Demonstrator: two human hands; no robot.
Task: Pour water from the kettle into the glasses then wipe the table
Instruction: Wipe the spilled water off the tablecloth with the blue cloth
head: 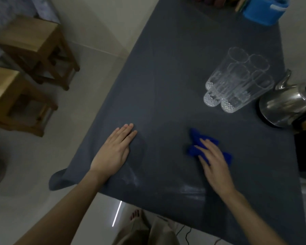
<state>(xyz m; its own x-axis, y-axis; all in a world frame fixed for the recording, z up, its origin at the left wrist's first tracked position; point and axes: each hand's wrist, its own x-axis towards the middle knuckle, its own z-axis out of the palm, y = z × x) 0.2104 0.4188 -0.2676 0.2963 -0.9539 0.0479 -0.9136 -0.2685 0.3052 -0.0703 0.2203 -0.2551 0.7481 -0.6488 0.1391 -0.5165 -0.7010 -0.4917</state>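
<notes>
Pressing the blue cloth (198, 147) flat, the right hand (214, 161) has its fingers (204, 145) spread and laid on top of it, not curled around it; the cloth shows past the fingertips on the far side and past the hand's right edge. The hand is motion-blurred, so the stroke direction cannot be read. The left hand (113, 149) lies palm down on the tabletop (166, 71), fingers together and extended, holding nothing, well apart from the cloth and to its left, probably bracing the dark cover.

Key relation: the cloth sits under the right hand only, in the near-right part of the tabletop. Pale streaks (193, 190) lie nearer than the cloth, by the near edge, and another smear (131, 177) sits just beside the left wrist. Next pass likely pulls toward the near edge or sweeps left.

Farther out: the glasses (237, 80) stand clustered on the far right, and the kettle (286, 105) is just beside them on the right, spout up. Water level in the glasses is too faint to tell. Judged stage: wiping. Risk: a far-right stroke meets the glasses.
</notes>
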